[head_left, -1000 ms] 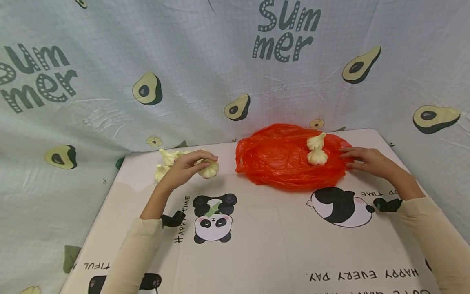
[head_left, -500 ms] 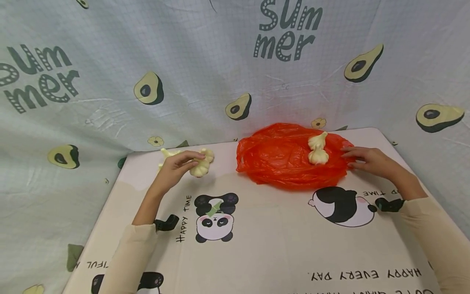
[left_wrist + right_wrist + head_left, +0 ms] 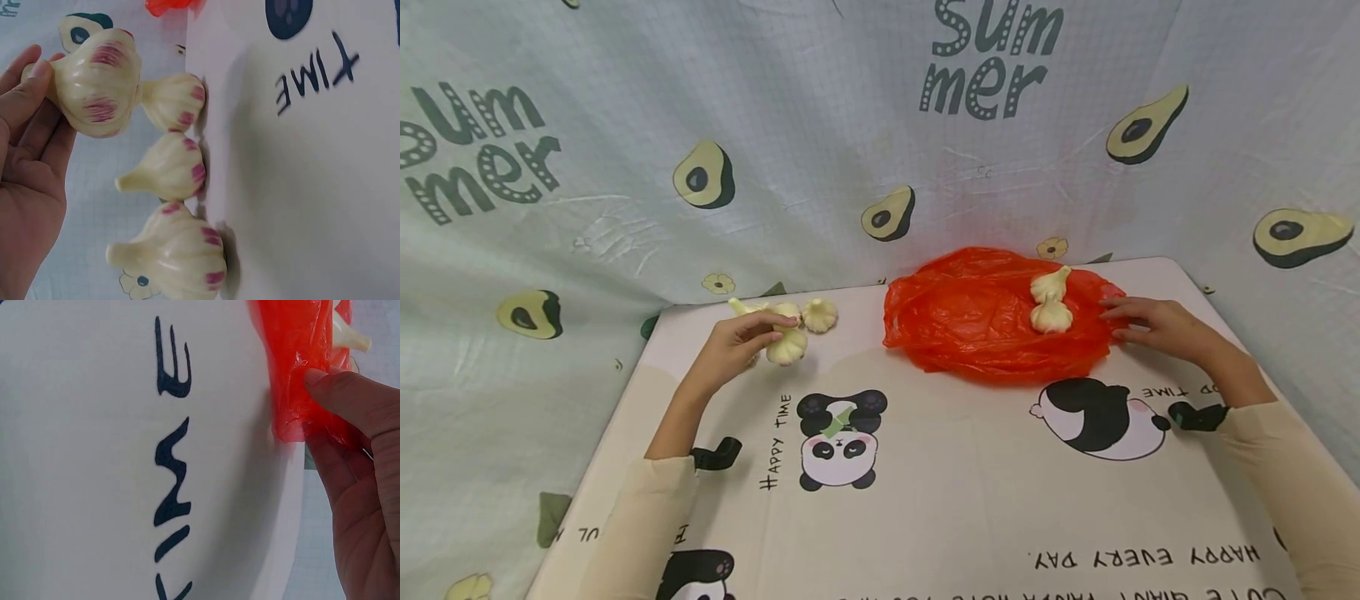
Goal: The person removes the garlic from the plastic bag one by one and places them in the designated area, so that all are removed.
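My left hand (image 3: pixel 728 343) pinches a pale garlic bulb (image 3: pixel 97 84) by its stem, the purple-streaked body pointing away from the fingers. Close by at the table's far left lie more bulbs, and in the left wrist view a small garlic bulb (image 3: pixel 165 167) and a larger garlic bulb (image 3: pixel 178 253) sit in a row behind the held one. My right hand (image 3: pixel 1161 329) pinches the right edge of a red plastic bag (image 3: pixel 958 321) between thumb and fingers. Two garlic bulbs (image 3: pixel 1051 317) lie on the right part of the bag, one behind the other.
A light table cover (image 3: pixel 940 475) with panda prints and lettering spreads in front of both hands. Behind the table hangs a pale curtain (image 3: pixel 790 125) printed with avocados, reaching down to the back edge near the bag and bulbs.
My left hand has moved left with the garlic bulb, and a bulb behind it now shows fully to its right. My right hand stays at the bag's edge.
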Tool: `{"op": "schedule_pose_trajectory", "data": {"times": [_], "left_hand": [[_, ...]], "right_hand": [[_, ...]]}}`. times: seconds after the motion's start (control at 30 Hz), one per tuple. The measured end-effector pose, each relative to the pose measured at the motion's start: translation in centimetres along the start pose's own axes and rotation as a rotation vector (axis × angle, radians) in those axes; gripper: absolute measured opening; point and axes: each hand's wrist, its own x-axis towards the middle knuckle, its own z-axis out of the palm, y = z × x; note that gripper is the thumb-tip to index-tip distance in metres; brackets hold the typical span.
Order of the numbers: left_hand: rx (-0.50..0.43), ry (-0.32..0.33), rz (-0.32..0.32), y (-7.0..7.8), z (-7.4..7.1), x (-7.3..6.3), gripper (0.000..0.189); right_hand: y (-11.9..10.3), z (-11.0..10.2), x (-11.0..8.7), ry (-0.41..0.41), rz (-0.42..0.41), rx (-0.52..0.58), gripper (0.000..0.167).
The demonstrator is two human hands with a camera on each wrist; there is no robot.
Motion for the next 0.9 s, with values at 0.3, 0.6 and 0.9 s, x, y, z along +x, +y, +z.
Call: {"op": "schedule_pose_trajectory", "data": {"times": [0.3,0.6,0.9], "left_hand": [[0.044,-0.048,-0.031,-1.5,-1.1,-0.1,0.025],[0.095,-0.057,-0.071,-2.6,-1.5,-0.1,0.022],[0.083,-0.065,-0.104,-2.9,-1.9,0.0,0.022]], "right_hand": [[0.3,0.0,0.1,0.006,-0.025,-0.019,0.033],[0.3,0.0,0.3,-0.004,-0.012,-0.009,0.033],[0.1,0.1,0.2,-0.003,-0.007,-0.014,0.034]]}}
